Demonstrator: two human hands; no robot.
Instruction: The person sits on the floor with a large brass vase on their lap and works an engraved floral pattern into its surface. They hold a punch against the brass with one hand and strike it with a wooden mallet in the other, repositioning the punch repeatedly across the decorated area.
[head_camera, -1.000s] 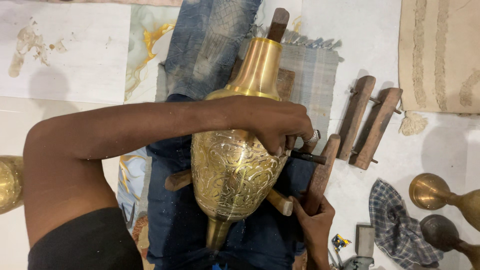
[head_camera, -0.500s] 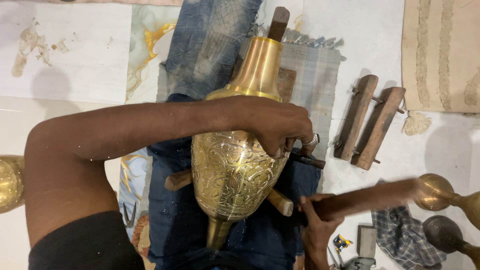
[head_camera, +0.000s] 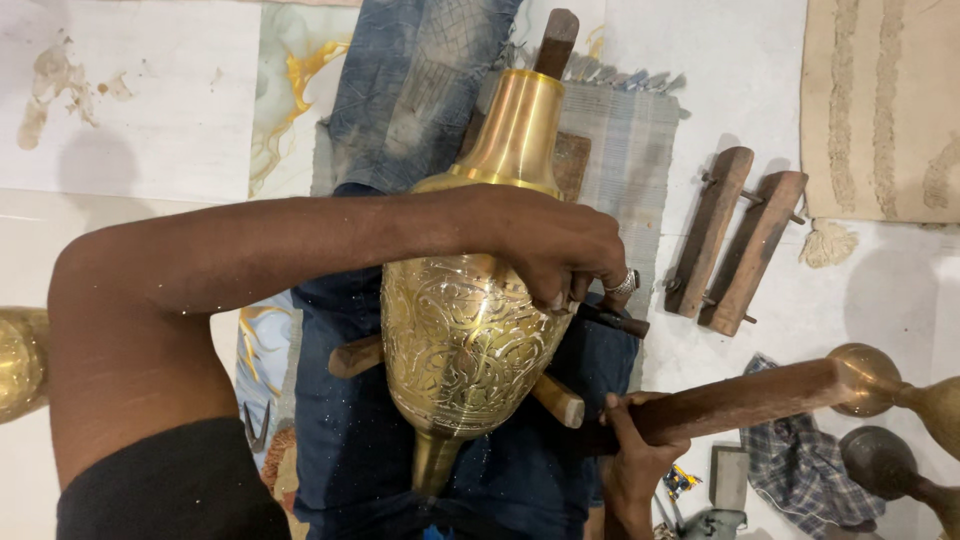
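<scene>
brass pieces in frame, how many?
4: engraved brass vase on the lap, one piece at left edge, two at lower right. More may sit out of frame.

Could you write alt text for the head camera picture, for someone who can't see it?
Seen from above, a person's left hand presses a small tool against an engraved brass vase lying across their lap, while the right hand grips a wooden mallet. A wooden clamp and other brass pieces lie on the floor to the right.

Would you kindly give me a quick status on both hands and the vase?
Left hand pressing chisel against brass vase. Right hand gripping wooden mallet, raised. Nothing obstructing.
</scene>
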